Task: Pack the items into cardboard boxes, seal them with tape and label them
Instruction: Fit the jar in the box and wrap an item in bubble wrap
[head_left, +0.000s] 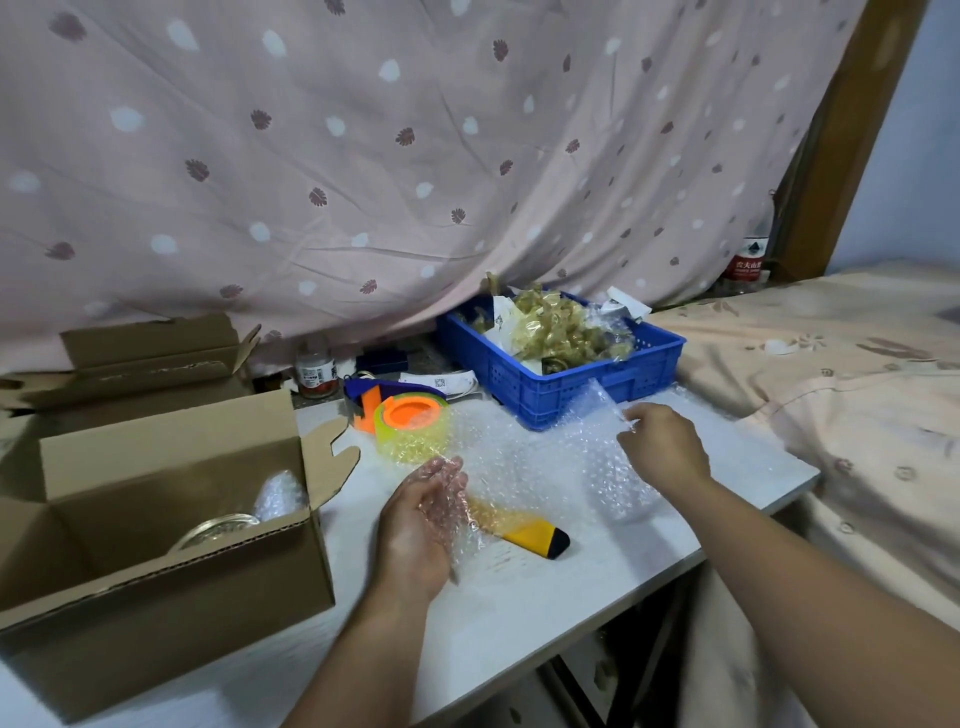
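A sheet of clear bubble wrap (524, 457) is stretched over the white table between my hands. My left hand (415, 525) holds its near left edge, palm up, with the wrap draped over the fingers. My right hand (662, 447) pinches the far right corner, lifted off the table. An open cardboard box (171, 587) stands at the left, holding a glass jar (218, 527) and a bubble-wrapped bundle (280, 493). A tape dispenser (400, 410), orange and purple with a yellowish roll, lies behind the wrap. A yellow and black utility knife (540, 538) lies partly under the wrap.
A blue plastic crate (556, 384) with packets of golden items stands at the back right. A second open cardboard box (145, 358) sits behind the first. A small jar (314, 371) stands by the hanging curtain. A bed (857, 374) borders the table's right edge (753, 525).
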